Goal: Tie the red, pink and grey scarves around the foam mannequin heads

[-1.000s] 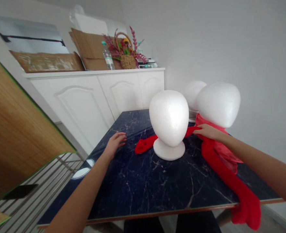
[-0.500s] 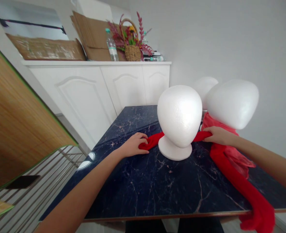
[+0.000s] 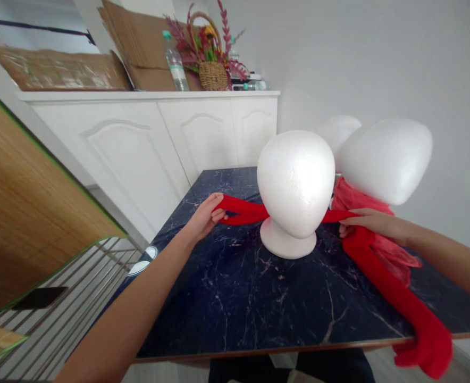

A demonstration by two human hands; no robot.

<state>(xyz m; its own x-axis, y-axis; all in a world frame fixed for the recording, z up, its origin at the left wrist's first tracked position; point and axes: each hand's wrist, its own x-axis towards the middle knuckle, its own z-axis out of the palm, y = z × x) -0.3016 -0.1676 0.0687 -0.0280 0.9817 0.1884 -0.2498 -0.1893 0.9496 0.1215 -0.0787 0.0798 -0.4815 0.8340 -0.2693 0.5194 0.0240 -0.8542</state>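
At lower left of the frame a wire rack (image 3: 59, 287) adjoins the dark marbled worktop (image 3: 235, 298); a white sideboard (image 3: 139, 143) stands behind, at upper left.

Left of centre: the left hand (image 3: 205, 218) is raised just off the worktop, its fingers (image 3: 218, 214) clenched on the near end of the red scarf (image 3: 382, 276).

Centre: the front foam head (image 3: 295, 181) stands upright on its base. The scarf passes behind its neck, touching it, with its long axis running left to right across the frame and drawn fairly taut between the two hands.

Right of centre: the right hand (image 3: 364, 221) lies just beside the neck, its fingers (image 3: 344, 230) curled down and grasping the scarf. Both hands are on the scarf; the right sits closer to the head than the left. The short end lies with the left hand.

Right and lower right: beyond the right hand the long remainder slants down across the worktop and hangs over its front edge. A second foam head (image 3: 386, 159) stands close behind, a paler red cloth (image 3: 378, 255) round its neck.
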